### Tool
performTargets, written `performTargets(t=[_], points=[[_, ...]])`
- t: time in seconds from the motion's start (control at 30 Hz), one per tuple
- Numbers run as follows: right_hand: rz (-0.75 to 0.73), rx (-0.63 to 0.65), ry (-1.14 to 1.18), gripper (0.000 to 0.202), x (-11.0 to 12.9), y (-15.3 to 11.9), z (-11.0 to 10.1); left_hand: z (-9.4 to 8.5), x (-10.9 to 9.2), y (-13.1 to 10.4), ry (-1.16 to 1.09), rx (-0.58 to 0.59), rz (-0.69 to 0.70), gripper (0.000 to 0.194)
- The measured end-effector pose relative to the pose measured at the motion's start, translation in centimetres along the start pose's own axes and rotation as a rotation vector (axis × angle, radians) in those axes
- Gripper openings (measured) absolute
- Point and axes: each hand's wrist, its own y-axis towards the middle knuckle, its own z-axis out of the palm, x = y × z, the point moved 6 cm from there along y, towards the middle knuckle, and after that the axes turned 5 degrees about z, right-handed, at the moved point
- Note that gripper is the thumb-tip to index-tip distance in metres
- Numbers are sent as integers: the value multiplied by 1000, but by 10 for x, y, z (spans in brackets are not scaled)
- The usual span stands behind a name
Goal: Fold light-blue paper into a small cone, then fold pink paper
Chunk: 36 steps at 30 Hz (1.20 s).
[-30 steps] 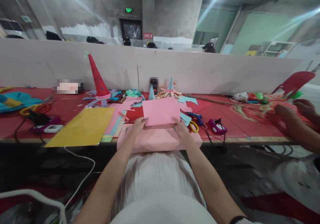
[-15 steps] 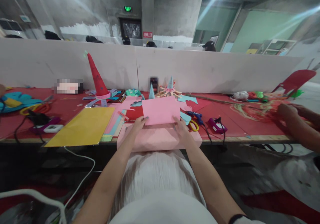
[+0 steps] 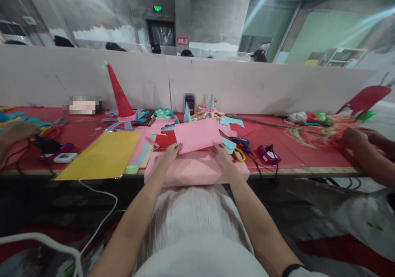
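Between my two hands a pink sheet of paper (image 3: 198, 135) is held up, slightly tilted, above a pale pink padded bundle (image 3: 194, 172) at the table edge. My left hand (image 3: 172, 151) pinches its lower left corner, and my right hand (image 3: 220, 151) grips its lower right corner. Left of the bundle lie a yellow sheet (image 3: 101, 155) and layered coloured papers. Just to the right are light blue paper (image 3: 228, 144), yellow-handled scissors (image 3: 239, 155) and a blue glue gun (image 3: 242, 142).
A red cone hat (image 3: 119, 94) stands at the back left, a small blue cone (image 3: 210, 103) at the centre. Purple power sockets (image 3: 268, 155) with cables sit on the red table (image 3: 296, 145). Other people's hands are at the far left and far right, the latter at tangled strands (image 3: 317, 137).
The pink sheet has tipped, its lower right corner now a little higher than its left. At the far left another person's hand has reached in over the blue pieces and cables.
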Motion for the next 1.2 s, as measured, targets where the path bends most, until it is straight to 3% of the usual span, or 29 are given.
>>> performTargets(t=[0.13, 0.3, 0.5, 0.73, 0.9, 1.07, 1.2], points=[[-55, 78, -63, 34, 7, -4, 12, 3, -3, -2, 20, 40, 3, 34], [-22, 1, -69, 30, 6, -4, 8, 8, 0, -5, 17, 119, 8, 37], [-21, 4, -75, 26, 7, -2, 7, 11, -5, -5, -115, 142, 7, 31], [-174, 69, -527, 33, 7, -5, 19, 16, 16, 0, -150, 168, -54, 24], [-286, 189, -771, 28, -5, -11, 53, 9, 19, 2, -119, -1, -74, 18], [-234, 153, -569, 28, -23, 5, 78, 5, 14, 5, -149, -121, 2, 21], [-118, 22, -258, 31, -36, 24, 72, 19, 12, 13, -160, -144, 39, 20]])
